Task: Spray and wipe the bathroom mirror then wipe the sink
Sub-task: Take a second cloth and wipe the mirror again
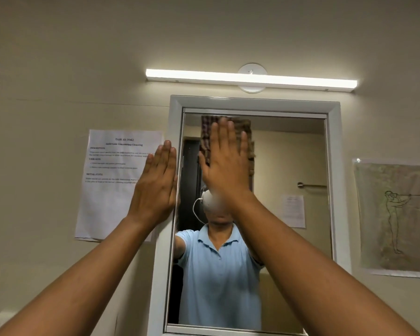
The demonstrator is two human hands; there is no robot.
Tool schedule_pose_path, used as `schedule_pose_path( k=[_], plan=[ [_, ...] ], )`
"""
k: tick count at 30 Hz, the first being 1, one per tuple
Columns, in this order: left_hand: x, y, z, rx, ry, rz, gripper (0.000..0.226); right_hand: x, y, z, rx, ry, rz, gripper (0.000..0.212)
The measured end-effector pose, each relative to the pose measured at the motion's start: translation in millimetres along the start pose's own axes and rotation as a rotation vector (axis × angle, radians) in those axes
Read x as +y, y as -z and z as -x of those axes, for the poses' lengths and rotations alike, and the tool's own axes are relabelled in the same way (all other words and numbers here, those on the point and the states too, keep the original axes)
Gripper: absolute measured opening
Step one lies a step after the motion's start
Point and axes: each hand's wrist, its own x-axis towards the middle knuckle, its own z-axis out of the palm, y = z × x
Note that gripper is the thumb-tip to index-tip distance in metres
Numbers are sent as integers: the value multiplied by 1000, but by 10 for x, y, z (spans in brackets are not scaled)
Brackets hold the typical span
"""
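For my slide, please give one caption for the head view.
Right hand presses a checked cloth on the mirror; left hand braces the frame.

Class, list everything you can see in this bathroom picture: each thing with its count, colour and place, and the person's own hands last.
White-framed rectangular wall mirror: one, centre, on the beige wall.
Long white lit tube lamp: one, above the mirror.
Brown checked wiping cloth: one, pressed flat on the upper left glass.
White printed paper task sheet: one, taped left of the mirror.
Plastic-sleeved sheet with a line-drawn figure: one, right of the mirror.
Reflections: a light blue polo shirt, a chrome towel bar, another white paper sheet.
Left hand: open, flat on the mirror's left frame.
Right hand: open palm pressing the cloth.
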Motion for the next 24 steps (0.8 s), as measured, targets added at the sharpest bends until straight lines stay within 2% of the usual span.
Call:
schedule_pose_path(
  k=[5,14,21,24],
  plan=[
    [-6,1,-1,15,-3,28,66,-390,-72,-23,-8,120,-67,73],
    [-133,52,243,-47,-75,-12,61,-450,-178,533,-10,208,-74,71],
    [-49,48,410,-53,-59,-53,61,-104,-151,893,-54,343,8,70],
    [-32,39,448,-53,-37,-53,61,175,-92,964,-76,326,45,72]
  ],
)
